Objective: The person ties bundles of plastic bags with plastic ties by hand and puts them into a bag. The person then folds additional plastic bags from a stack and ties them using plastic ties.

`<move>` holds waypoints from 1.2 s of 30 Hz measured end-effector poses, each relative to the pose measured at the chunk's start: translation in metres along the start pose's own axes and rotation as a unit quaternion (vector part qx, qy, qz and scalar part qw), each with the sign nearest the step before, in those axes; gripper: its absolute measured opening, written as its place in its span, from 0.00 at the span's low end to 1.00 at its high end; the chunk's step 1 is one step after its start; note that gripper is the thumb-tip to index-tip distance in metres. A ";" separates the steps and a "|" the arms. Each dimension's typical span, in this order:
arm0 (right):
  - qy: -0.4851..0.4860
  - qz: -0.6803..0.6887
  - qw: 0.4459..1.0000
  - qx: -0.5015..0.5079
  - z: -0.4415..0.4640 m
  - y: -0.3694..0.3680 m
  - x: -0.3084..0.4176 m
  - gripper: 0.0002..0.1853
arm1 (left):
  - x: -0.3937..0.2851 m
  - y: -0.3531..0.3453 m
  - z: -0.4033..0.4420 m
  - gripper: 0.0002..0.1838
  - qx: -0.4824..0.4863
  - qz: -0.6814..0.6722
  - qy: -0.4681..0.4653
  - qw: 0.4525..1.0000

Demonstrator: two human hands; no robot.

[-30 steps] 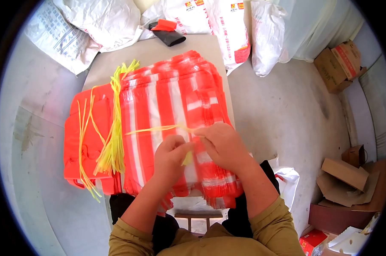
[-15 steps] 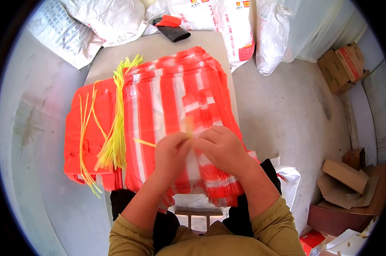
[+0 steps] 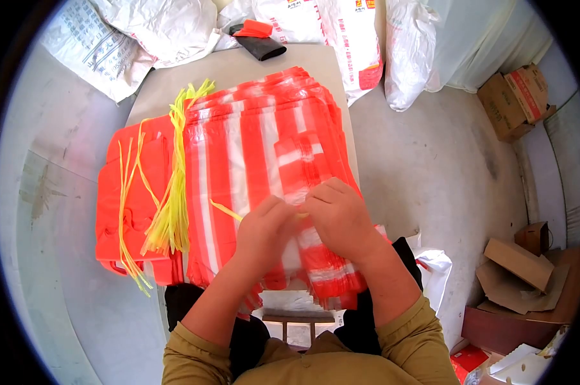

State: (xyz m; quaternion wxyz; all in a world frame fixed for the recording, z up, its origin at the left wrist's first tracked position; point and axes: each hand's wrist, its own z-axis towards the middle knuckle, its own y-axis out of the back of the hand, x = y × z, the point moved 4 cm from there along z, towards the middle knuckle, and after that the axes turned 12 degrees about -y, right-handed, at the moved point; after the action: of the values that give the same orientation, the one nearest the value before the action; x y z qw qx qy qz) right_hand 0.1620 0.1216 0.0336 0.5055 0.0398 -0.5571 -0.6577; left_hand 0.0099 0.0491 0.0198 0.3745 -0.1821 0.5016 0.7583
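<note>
A thick pile of red-and-white striped plastic bags [image 3: 229, 144] lies in front of me. On its right side rests a narrow folded bundle of the same bags [image 3: 298, 163]. My left hand [image 3: 264, 230] is closed on a yellow plastic strip [image 3: 226, 210], whose loose end sticks out to the left. Close beside it, my right hand [image 3: 339, 215] pinches the strip over the bundle, fingers curled. The strip's middle is mostly hidden by my fingers, and the left fingertips are slightly blurred.
Left of the pile hang many yellow strips [image 3: 169, 218], some lying over a stack of red bags [image 3: 110, 192]. White sacks [image 3: 165, 32] line the table's far edge, near a black and red roll [image 3: 261, 46]. Cardboard boxes [image 3: 514, 273] stand on the floor at right.
My hands have drawn slightly apart, the right moving up and right. The yellow end that stood up between them has dropped from sight, and the loose left end has shifted right.
</note>
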 end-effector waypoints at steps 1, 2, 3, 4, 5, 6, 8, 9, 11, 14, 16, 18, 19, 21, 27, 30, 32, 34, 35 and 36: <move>0.001 -0.002 1.000 0.019 0.000 0.000 -0.002 0.06 | 0.001 0.000 0.000 0.06 -0.001 -0.011 0.002 1.000; -0.009 0.014 0.999 0.029 0.000 0.001 -0.003 0.07 | 0.003 -0.001 -0.001 0.06 -0.002 -0.022 0.004 1.000; -0.019 0.029 0.999 0.038 0.001 0.003 -0.004 0.08 | 0.005 -0.002 -0.001 0.06 -0.004 -0.033 0.007 0.999; -0.029 0.045 0.997 0.048 0.002 0.004 -0.004 0.09 | 0.007 -0.002 -0.002 0.06 -0.003 -0.042 0.012 0.999; -0.033 0.061 0.997 0.044 0.003 0.004 -0.004 0.08 | 0.008 -0.002 -0.002 0.06 -0.002 -0.051 0.017 0.999; -0.036 0.078 0.995 0.040 0.004 0.003 -0.003 0.07 | 0.010 -0.003 -0.003 0.06 -0.001 -0.060 0.022 0.998; -0.074 0.091 0.991 0.065 0.006 0.000 -0.002 0.07 | 0.015 -0.006 -0.005 0.06 -0.004 -0.086 0.033 0.996; -0.107 0.086 0.986 0.093 0.007 -0.002 -0.001 0.08 | 0.016 -0.007 -0.005 0.05 -0.005 -0.099 0.038 0.994; -0.086 0.081 0.990 0.076 0.006 -0.003 -0.001 0.09 | 0.020 -0.006 -0.007 0.06 0.013 -0.112 0.085 0.990; 0.020 0.080 0.996 -0.018 0.001 -0.001 -0.003 0.10 | 0.025 -0.008 -0.009 0.05 -0.006 -0.128 0.104 0.986; 0.014 0.083 0.996 -0.025 0.002 -0.001 -0.008 0.11 | 0.025 -0.006 -0.009 0.05 -0.018 -0.111 0.111 0.987; 0.017 0.064 0.997 -0.028 0.000 -0.001 -0.015 0.12 | 0.020 0.001 -0.007 0.06 -0.013 -0.068 0.127 0.990; 0.018 0.054 0.998 -0.030 -0.001 0.000 -0.017 0.12 | 0.019 0.003 -0.005 0.06 0.029 0.045 0.101 0.993; 0.007 0.026 0.999 -0.024 -0.003 0.003 -0.023 0.11 | 0.017 0.006 -0.003 0.08 0.111 0.266 0.046 0.956; -0.013 0.003 1.000 -0.016 -0.006 0.006 -0.025 0.09 | 0.019 0.001 -0.008 0.07 0.105 0.294 -0.001 0.950; -0.015 0.000 1.000 -0.011 -0.006 0.006 -0.025 0.10 | 0.023 0.000 -0.012 0.06 0.111 0.274 -0.005 0.955; -0.009 -0.008 1.000 -0.005 -0.006 0.005 -0.026 0.09 | 0.021 0.002 -0.011 0.06 0.099 0.291 -0.031 0.951; -0.001 -0.020 1.000 0.001 -0.007 0.004 -0.027 0.09 | 0.020 0.003 -0.009 0.07 0.093 0.304 -0.046 0.947; -0.006 -0.022 1.000 0.001 -0.007 0.005 -0.027 0.09 | 0.020 0.003 -0.009 0.07 0.093 0.309 -0.047 0.945; -0.010 -0.025 1.000 0.002 -0.007 0.005 -0.026 0.09 | 0.020 0.003 -0.009 0.07 0.093 0.314 -0.048 0.944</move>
State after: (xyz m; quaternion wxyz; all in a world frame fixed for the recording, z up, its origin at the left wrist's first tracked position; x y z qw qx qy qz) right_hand 0.1818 0.1354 0.0216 0.4832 0.0482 -0.5625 -0.6692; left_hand -0.0068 0.0486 0.0050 0.1565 0.0567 0.5827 0.7955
